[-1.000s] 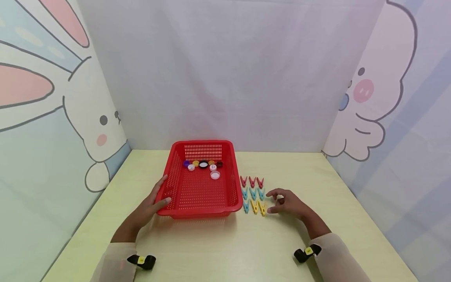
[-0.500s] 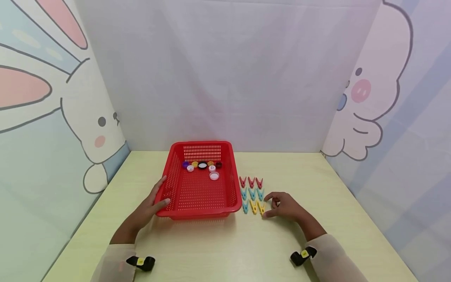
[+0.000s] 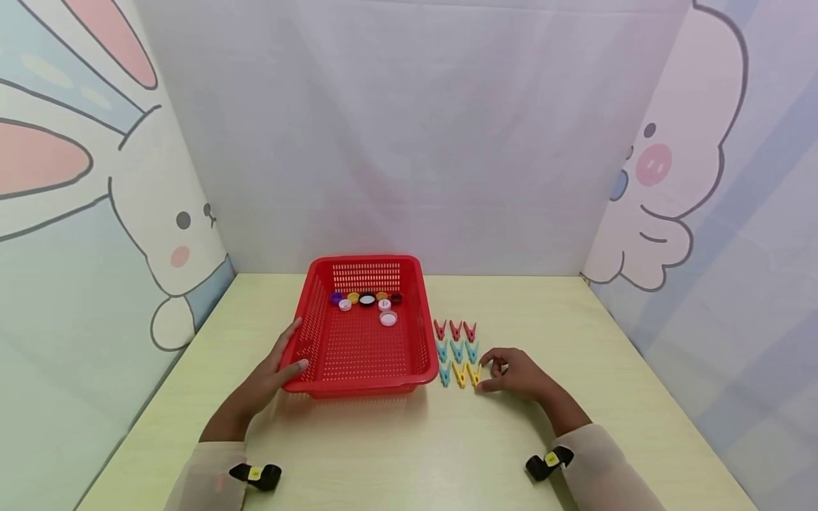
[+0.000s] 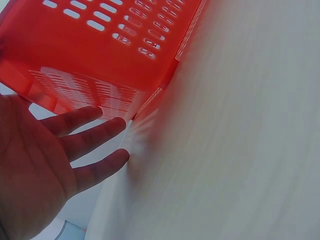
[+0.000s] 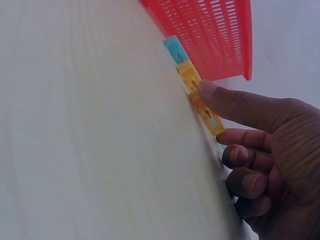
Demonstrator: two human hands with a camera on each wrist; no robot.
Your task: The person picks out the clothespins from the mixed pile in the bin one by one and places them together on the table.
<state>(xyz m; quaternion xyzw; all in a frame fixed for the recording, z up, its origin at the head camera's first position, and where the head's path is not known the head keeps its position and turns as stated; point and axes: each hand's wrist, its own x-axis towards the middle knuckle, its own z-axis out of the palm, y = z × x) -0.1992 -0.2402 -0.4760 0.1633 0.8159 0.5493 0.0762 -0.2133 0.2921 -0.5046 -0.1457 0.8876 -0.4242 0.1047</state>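
My left hand holds the red plastic basket at its left front corner, thumb over the rim. In the left wrist view three fingers stretch out straight beside the basket's outer wall. My right hand pinches the rightmost yellow clothespin of the front row. The right wrist view has its thumb on one end and the index fingertip at the other. Left of it lie another yellow clothespin and a teal clothespin. Behind them are rows of teal clothespins and red clothespins.
Several bottle caps lie toward the back of the basket, in white, black, yellow, purple and brown. The pale wooden table ends at a grey cloth wall. Printed cartoon panels stand on both sides.
My right hand has moved slightly left and brought its thumb and index finger onto the rightmost yellow clothespin. The left hand stays at the basket's corner.
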